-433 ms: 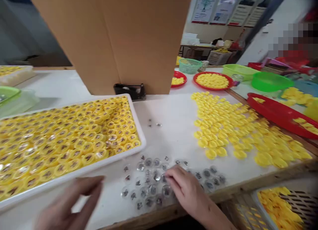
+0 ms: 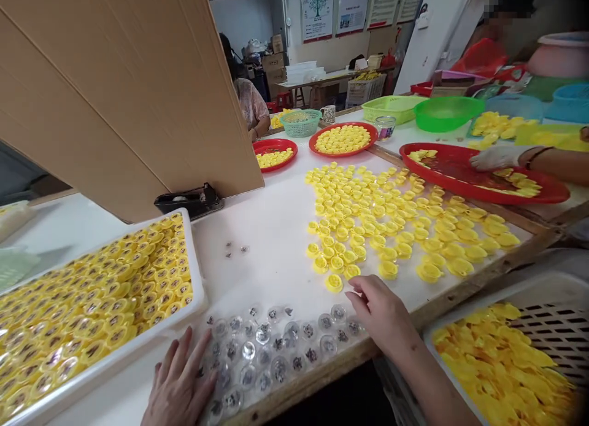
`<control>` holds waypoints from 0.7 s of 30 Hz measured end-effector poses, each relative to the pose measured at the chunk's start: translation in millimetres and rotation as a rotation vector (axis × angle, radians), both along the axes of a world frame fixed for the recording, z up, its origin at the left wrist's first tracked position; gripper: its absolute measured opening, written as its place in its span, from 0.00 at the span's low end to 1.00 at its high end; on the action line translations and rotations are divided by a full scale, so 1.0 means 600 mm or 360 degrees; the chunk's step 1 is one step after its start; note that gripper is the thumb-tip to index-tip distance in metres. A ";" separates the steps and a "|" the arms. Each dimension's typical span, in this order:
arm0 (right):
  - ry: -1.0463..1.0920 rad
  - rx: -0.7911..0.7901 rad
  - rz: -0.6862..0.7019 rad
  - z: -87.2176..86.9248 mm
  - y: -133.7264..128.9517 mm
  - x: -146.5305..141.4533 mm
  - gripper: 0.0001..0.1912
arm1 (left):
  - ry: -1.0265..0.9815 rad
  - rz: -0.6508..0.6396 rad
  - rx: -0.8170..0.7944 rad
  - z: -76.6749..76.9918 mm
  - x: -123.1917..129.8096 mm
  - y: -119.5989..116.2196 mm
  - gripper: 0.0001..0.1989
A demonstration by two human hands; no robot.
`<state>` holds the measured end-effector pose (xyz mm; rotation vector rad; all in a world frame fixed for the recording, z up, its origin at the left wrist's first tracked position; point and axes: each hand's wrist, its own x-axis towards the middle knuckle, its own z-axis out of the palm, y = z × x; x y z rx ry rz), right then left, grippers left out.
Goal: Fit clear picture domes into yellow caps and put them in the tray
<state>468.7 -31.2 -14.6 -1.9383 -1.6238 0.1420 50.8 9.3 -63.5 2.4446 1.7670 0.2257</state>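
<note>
My left hand (image 2: 180, 380) lies with its fingers spread at the left edge of a group of clear round discs (image 2: 278, 369) with dark prints, touching the nearest ones. My right hand (image 2: 381, 312) hovers at the right end of these discs, thumb and forefinger apart, with nothing visible between them. Just beyond its fingertips sits a small round yellow piece (image 2: 334, 283), at the near edge of many similar yellow pieces (image 2: 368, 211). To the left stands a white tray (image 2: 197, 278) filled with yellow pieces bearing dark printed centres.
A cardboard sheet (image 2: 138, 76) stands upright behind a black tape dispenser (image 2: 188, 201). Red plates (image 2: 343, 151) of yellow pieces lie farther back. At right, a co-worker's gloved hand (image 2: 497, 158) reaches into a red tray (image 2: 453, 168). A crate (image 2: 565, 303) sits below the table edge.
The view has turned right. My left hand has come down beside the clear discs and spread its fingers. My right hand has moved from among the discs towards the yellow pieces.
</note>
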 end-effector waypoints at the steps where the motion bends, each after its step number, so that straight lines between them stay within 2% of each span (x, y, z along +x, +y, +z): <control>1: -0.0020 -0.0042 0.0022 -0.003 0.006 -0.003 0.07 | 0.0015 0.0038 -0.0018 -0.003 0.014 0.000 0.32; 4: -0.0065 -0.0146 0.0061 -0.007 0.026 -0.015 0.09 | -0.0032 0.0016 -0.0059 -0.001 0.071 0.009 0.30; 6: -0.0112 -0.0202 0.0054 -0.008 0.038 -0.020 0.08 | -0.0115 -0.0044 -0.0074 0.013 0.115 0.022 0.29; 11: -0.0171 -0.0262 0.0030 -0.008 0.052 -0.017 0.07 | -0.0440 -0.0061 0.0187 0.081 0.210 0.055 0.23; 13: -0.0150 -0.0261 0.0044 -0.001 0.050 -0.020 0.06 | -0.0633 -0.0039 0.0138 0.108 0.235 0.060 0.19; 15: -0.0116 -0.0251 0.0084 0.013 0.045 -0.035 0.06 | -0.0878 0.0022 -0.0178 0.126 0.255 0.060 0.18; 17: -0.0053 -0.0221 0.0176 0.034 0.039 -0.063 0.06 | -0.1258 0.0125 -0.0704 0.135 0.271 0.053 0.21; 19: 0.0062 -0.0183 0.0324 0.053 0.037 -0.100 0.07 | -0.1745 0.0215 -0.1263 0.135 0.284 0.045 0.26; 21: 0.0194 -0.0179 0.0480 0.065 0.040 -0.133 0.06 | -0.2154 0.0265 -0.1642 0.131 0.289 0.039 0.28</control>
